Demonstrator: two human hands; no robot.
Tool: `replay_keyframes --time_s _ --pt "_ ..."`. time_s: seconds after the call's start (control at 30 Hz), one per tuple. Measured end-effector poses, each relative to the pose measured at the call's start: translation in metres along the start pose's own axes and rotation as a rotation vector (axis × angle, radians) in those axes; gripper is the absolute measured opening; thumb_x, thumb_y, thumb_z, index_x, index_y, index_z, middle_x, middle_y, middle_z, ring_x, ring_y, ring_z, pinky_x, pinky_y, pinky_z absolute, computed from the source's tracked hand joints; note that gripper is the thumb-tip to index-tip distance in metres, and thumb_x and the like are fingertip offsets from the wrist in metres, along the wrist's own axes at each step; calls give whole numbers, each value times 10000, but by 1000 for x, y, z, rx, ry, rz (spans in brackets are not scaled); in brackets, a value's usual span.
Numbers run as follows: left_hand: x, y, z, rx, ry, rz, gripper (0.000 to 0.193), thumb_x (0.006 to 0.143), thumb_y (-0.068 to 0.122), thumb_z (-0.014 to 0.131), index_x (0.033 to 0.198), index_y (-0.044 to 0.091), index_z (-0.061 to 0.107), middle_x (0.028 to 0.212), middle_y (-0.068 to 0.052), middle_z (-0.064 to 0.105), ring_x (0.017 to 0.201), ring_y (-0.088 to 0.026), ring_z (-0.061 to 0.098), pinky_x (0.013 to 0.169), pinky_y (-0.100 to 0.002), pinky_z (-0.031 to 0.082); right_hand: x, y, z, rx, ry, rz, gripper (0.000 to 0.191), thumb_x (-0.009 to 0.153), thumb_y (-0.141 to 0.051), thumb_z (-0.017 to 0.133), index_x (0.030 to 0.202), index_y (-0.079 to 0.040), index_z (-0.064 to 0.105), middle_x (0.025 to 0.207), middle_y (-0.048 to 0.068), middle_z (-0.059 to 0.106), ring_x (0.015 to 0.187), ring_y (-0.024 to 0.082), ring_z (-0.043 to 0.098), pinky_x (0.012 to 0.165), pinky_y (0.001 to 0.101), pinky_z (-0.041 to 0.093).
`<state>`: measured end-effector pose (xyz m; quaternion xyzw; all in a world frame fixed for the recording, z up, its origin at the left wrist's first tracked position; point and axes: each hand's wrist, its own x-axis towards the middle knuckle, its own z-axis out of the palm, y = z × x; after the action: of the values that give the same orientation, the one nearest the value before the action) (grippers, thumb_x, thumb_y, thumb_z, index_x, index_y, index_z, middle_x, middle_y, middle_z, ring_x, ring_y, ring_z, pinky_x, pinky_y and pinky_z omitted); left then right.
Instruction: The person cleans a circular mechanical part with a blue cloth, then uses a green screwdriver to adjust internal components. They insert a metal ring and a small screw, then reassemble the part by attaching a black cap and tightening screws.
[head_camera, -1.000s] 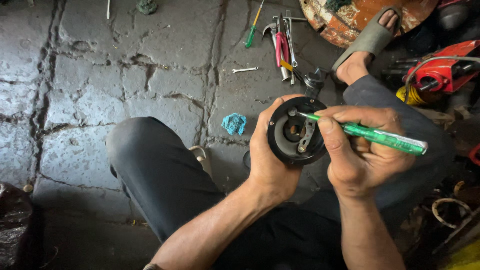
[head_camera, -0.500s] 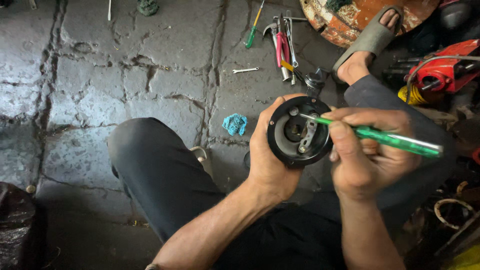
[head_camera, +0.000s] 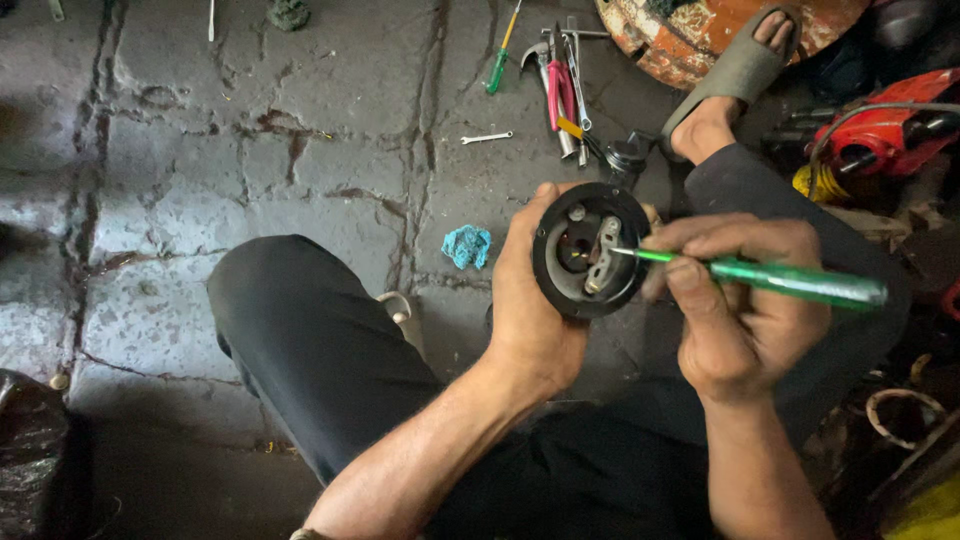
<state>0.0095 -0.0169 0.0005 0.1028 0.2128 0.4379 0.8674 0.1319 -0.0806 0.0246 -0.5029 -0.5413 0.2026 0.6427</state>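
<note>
- Head view looked down on a person seated on a cracked grey stone floor (head_camera: 300, 120), both bare hands raised over dark-trousered knees.
- The left hand (head_camera: 535, 300) was closed around the rim of a round black metal housing with a pale bracket inside (head_camera: 590, 250), holding its open face up, just above the lap.
- The right hand (head_camera: 735, 300) was wrapped tight on a green translucent-handled screwdriver (head_camera: 780, 280), thumb and fingers pinching the shaft end.
- Compared with a second earlier, the screwdriver tip had dropped from the upper rim of the housing toward the pale bracket at its middle, and the handle lay flatter, pointing more to the right.
- The housing itself had hardly shifted in the left hand's grasp; I judged that the work had moved from one spot on the part to a fixing nearer the centre, with the grip unchanged.
- Whether the tip was seated in a screw head could not be told.
- On the floor near the left knee lay a crumpled blue rag (head_camera: 466, 246).
- Farther off were a small silver spanner (head_camera: 487, 137), a loose pile of red-handled pliers and other hand tools (head_camera: 560, 85), and a second green-handled screwdriver (head_camera: 499, 62).
- A sandalled foot (head_camera: 725, 85) rested beside a rusty orange round drum (head_camera: 700, 35).
</note>
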Motion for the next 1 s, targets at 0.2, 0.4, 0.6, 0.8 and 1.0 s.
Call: replay_keyframes --time_s 0.2,0.4,0.6,0.8,1.0 --pt "-2 3 2 37 61 -2 423 1117 375 377 1146 27 615 1031 -140 713 958 -227 688 913 -368 549 -5 2 3 -5 -25 47 198 1101 -156 637 1156 -33 492 985 175 709 682 98 635 636 184 532" --pt "-5 4 4 107 30 49 389 1131 340 381 1134 21 604 1028 -126 697 954 -197 671 900 -343 551 -12 2 7 -111 -17 8 211 1127 -174 637 1182 -32 491 994 161 708 714 105 645 670 185 540" --pt "-8 2 4 117 0 71 384 1140 342 384 1123 26 602 1027 -102 686 926 -166 647 848 -306 536 -12 5 9 -66 11 -12 240 1114 -213 653 1173 -40 497 984 141 705 707 90 642 667 185 550" --pt "-9 4 5 99 -5 37 403 1145 356 366 1134 28 599 1035 -97 683 937 -166 646 860 -310 540 -14 2 10 -142 44 17 246 1099 -190 666 1171 -23 501 1014 180 710 686 100 628 656 193 537" --pt "-9 4 6 126 0 39 403 1130 360 362 1141 31 596 1039 -102 685 954 -176 656 878 -320 543 -5 -3 12 -84 47 -37 254 1051 -208 674 1105 -29 503 1007 149 717 708 99 659 657 193 563"
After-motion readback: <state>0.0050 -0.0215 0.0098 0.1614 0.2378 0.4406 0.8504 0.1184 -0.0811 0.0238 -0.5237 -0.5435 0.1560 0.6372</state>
